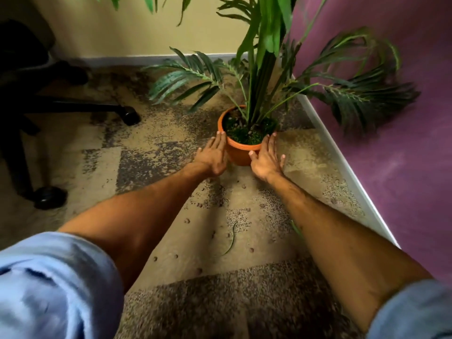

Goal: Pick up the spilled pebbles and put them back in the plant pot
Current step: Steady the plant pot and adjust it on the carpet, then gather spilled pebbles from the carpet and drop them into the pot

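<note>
Head view, plant pot: the orange plant pot point(241, 155) stands upright on the carpet floor point(151, 172) in the corner, near the purple wall point(391, 167). Its top holds green moss-like filling and the plant's stems.
Head view, left hand: the left hand point(214, 155) lies flat against the pot's left side. Its fingers are straight, its fingertips are at the rim, and it grasps nothing.
Head view, right hand: the right hand point(266, 160) is pressed flat on the pot's right side in the same way, fingers extended and not curled round anything.
Head view, pebbles: small brown pebbles point(187, 220) lie scattered on the carpet between the forearms, from just behind the hands back toward the person. Neither hand holds any.
Head view, step in hand: this looks like steadying the pot before any gathering starts.
Head view, doing it well: push evenly from both sides and low on the wall, because the tall fronds make the pot top-heavy. Once it sits firm, collect the nearest pebbles first and drop them inside the rim, clear of the stems.
Head view, hidden: the hands cover the pot's sides, and the forearms and blue sleeves point(53, 285) cover some of the carpet, which may hide more pebbles.
Head view, hard to tell: on the dark speckled patches the pebbles blend in, so their number is uncertain. The brownish lumps at the back of the pot are possibly pebbles.
Head view, cut off: the frond tops, and the office chair point(36, 94) at the left.
</note>
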